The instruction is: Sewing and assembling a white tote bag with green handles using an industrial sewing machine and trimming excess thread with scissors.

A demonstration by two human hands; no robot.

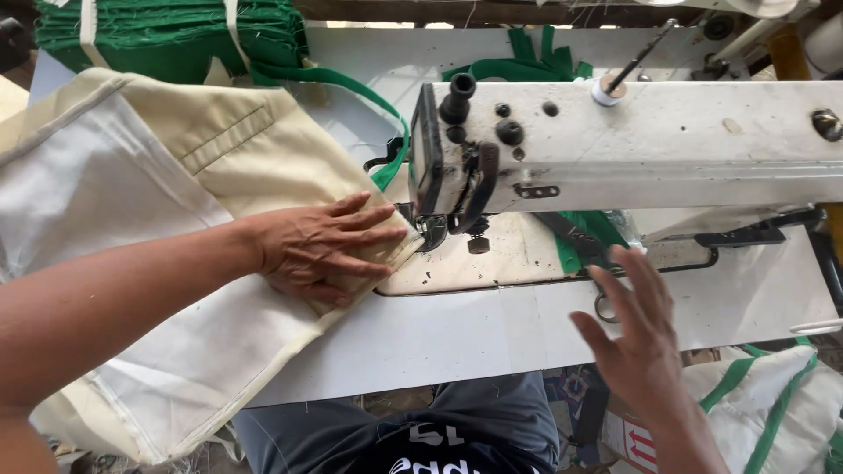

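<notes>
The needle of the white industrial sewing machine (632, 145) is hidden behind its head, just beyond the left hand's (327, 250) fingertips; the right hand (634, 338) is motion-blurred, its fingers partly covering small metal scissors (604, 307); the cream canvas bag (176, 219) runs off the left edge.

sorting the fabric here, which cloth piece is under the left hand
The cream cloth piece with a flat pocket flap, pressed by the left hand beside the needle; the green fabric stack lies untouched at the back.
</notes>
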